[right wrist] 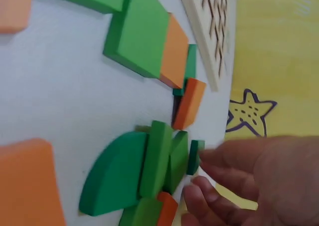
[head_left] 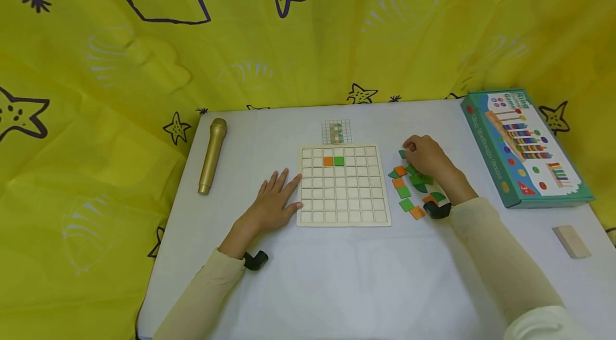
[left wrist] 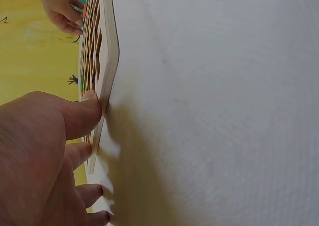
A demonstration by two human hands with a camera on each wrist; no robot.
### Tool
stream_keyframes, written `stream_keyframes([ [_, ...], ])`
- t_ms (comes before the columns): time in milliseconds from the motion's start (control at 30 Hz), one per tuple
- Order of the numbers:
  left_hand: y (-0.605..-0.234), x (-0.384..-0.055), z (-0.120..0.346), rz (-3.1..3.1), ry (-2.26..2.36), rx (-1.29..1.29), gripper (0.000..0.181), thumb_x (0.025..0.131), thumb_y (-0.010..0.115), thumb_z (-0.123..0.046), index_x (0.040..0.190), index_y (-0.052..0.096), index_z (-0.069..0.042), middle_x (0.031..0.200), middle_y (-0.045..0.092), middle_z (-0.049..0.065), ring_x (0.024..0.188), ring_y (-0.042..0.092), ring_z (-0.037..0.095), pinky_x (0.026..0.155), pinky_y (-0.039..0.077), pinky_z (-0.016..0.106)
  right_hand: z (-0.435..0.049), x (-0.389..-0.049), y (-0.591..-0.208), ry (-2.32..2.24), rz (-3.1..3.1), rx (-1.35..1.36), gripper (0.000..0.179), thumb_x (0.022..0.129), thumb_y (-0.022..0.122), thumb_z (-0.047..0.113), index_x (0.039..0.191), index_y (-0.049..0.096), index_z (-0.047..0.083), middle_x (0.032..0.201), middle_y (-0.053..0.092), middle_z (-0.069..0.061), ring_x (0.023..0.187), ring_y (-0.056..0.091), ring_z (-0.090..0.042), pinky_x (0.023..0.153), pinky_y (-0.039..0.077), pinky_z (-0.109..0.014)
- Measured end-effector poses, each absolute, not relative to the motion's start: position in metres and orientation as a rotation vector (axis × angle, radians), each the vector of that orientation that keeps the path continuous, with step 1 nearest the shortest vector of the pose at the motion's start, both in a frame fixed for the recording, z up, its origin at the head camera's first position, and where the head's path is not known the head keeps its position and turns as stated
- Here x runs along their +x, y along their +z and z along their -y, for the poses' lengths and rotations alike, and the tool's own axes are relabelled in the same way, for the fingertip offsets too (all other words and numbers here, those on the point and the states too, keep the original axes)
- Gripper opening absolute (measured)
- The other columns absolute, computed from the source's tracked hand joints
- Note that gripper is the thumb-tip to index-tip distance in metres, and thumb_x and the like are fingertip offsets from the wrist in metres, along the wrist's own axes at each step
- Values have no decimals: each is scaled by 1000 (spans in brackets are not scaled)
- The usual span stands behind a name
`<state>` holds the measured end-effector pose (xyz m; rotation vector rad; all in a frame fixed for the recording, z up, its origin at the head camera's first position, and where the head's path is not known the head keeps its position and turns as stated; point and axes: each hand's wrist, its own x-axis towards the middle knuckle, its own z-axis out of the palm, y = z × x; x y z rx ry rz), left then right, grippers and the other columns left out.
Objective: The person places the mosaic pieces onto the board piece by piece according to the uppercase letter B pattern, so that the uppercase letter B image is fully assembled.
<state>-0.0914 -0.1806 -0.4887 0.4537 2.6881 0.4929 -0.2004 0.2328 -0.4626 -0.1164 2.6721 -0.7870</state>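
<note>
My left hand (head_left: 274, 206) lies with fingers spread at the left edge of a wooden grid board (head_left: 343, 223). Its thumb (left wrist: 87, 113) touches the board's rim in the left wrist view. An orange square (head_left: 328, 161) and a green square (head_left: 339, 161) sit side by side in the board's second row. Right of the board, my right hand (head_left: 425, 155) reaches over a loose group of green and orange tiles, fingers bent. Its fingertips are right at a small dark green tile (right wrist: 196, 157); I cannot tell whether they pinch it. A dark green quarter-round tile (right wrist: 114, 176) lies nearby.
A small pattern card (head_left: 337, 131) lies behind the board. At the far left is a gold microphone (head_left: 212, 158). A teal game box (head_left: 529, 150) stands at the right, with a wooden block (head_left: 571, 241) in front. A yellow curtain (head_left: 308, 51) hangs behind the table.
</note>
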Motion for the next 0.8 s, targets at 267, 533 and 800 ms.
stream_keyframes([
  [267, -489, -92, 180, -2685, 480, 446, 74, 109, 48, -52, 171, 17, -26, 178, 2, 14, 164, -4, 39, 130, 4, 62, -238, -204, -467, -784, -2585, -193, 38, 109, 56, 12, 142, 49, -6, 135, 45, -31, 120, 47, -45, 110, 41, -63],
  [533, -488, -92, 180, -2679, 490, 446, 74, 109, 48, -52, 171, 17, -26, 178, 2, 14, 164, -4, 39, 130, 3, 62, -240, -205, -471, -865, -2541, -201, 43, 110, 55, 12, 145, 43, -10, 139, 45, -32, 128, 46, -46, 115, 39, -62],
  [800, -490, -93, 180, -2681, 482, 444, 74, 109, 47, -51, 171, 17, -26, 178, 2, 14, 164, -4, 40, 130, 4, 63, -240, -205, -477, -865, -2601, -304, 34, 109, 54, 8, 138, 51, -10, 129, 49, -30, 118, 49, -44, 108, 43, -60],
])
